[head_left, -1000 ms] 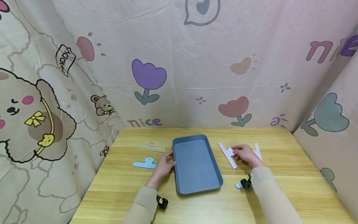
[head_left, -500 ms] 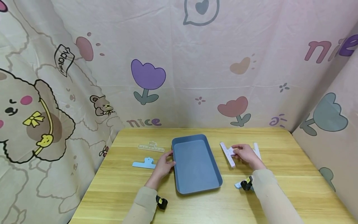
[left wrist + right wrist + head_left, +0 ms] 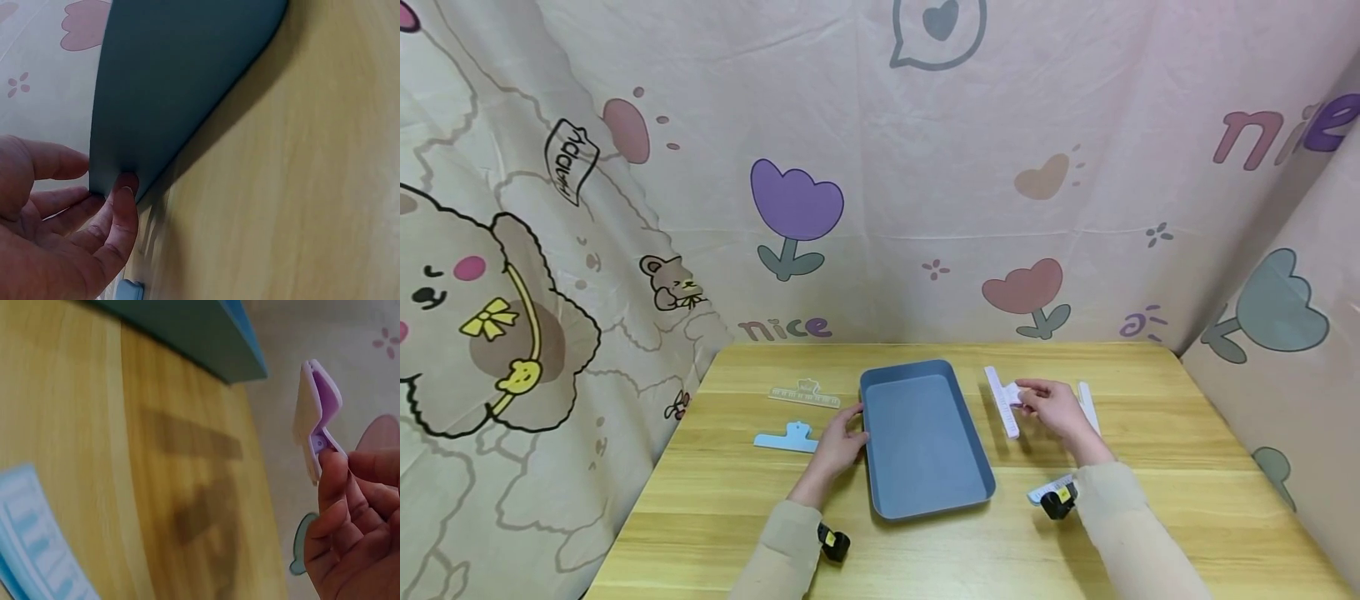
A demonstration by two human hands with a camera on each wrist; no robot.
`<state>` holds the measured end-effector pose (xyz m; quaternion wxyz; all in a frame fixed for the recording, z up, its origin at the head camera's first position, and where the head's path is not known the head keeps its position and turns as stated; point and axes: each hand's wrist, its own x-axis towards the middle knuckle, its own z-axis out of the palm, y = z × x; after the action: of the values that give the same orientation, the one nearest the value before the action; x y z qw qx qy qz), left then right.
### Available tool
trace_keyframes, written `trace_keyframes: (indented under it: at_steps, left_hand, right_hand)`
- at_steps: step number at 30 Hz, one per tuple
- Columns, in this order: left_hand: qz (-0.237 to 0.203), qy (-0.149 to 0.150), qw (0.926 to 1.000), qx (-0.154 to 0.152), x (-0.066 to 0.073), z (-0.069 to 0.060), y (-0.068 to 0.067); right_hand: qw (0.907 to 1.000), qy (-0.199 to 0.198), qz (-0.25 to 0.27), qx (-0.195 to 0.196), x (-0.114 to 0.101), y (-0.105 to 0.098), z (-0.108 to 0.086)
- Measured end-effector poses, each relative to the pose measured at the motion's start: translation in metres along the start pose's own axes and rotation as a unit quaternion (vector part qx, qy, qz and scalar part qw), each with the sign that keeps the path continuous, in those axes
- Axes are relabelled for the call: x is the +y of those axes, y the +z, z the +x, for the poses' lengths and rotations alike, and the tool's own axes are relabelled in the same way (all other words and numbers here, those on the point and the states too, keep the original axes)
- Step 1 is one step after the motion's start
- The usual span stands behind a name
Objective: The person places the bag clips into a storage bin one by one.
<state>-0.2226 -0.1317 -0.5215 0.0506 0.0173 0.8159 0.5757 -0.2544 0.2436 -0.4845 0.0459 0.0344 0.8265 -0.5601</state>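
Observation:
The left hand (image 3: 838,446) holds the left wall of a blue-grey tray (image 3: 987,462), its fingertips against the outer side and rim (image 3: 187,69). To the right of the tray, the right hand (image 3: 1060,410) pinches the handle of a pale purple ruler-like clip (image 3: 1002,404). In the right wrist view this clip (image 3: 307,406) is raised above the table, between thumb and fingers, with its shadow on the wood. A light blue clip (image 3: 1041,490) lies partly hidden by the right wrist camera; a white one (image 3: 1087,404) lies behind the right hand.
Left of the tray lie a transparent clip (image 3: 805,397) and a light blue clip (image 3: 786,442), the latter close to the left hand. A printed curtain (image 3: 910,283) hangs behind the wooden table (image 3: 700,500).
The right hand has lifted the purple clip, moving it slightly up and to the left, and the clip has turned more upright. The left hand and the tray stay in place.

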Motion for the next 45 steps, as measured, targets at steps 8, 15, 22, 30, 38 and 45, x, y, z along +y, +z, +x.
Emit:
trace_keyframes:
  at_steps: [8, 15, 22, 30, 38, 45]
  left_hand:
    - [-0.015, 0.015, 0.9995, -0.025, 0.003, 0.004, 0.003]
    - [-0.007, 0.016, 0.9995, -0.027, 0.004, 0.004, 0.004]
    - [0.013, 0.020, 0.9991, -0.035, 0.002, -0.002, -0.001]
    - [0.010, 0.028, 0.9979, -0.058, -0.001, -0.006, -0.003]
    - [0.004, 0.045, 0.9978, -0.049, -0.002, -0.005, -0.001]
    - [-0.028, 0.022, 0.9979, -0.055, -0.003, -0.004, 0.000]
  right_hand:
    - [0.9985, -0.023, 0.050, 0.003, -0.019, 0.011, -0.009]
    - [0.9979, -0.035, 0.054, -0.008, -0.030, 0.030, -0.011]
    - [0.9979, -0.040, 0.051, -0.010, -0.042, 0.054, -0.013]
    - [0.9983, -0.034, 0.038, -0.027, -0.049, 0.081, -0.015]
    - [0.9976, -0.044, 0.027, -0.046, -0.054, 0.106, -0.015]
    - [0.9968, -0.053, 0.022, -0.055, -0.049, 0.124, -0.015]
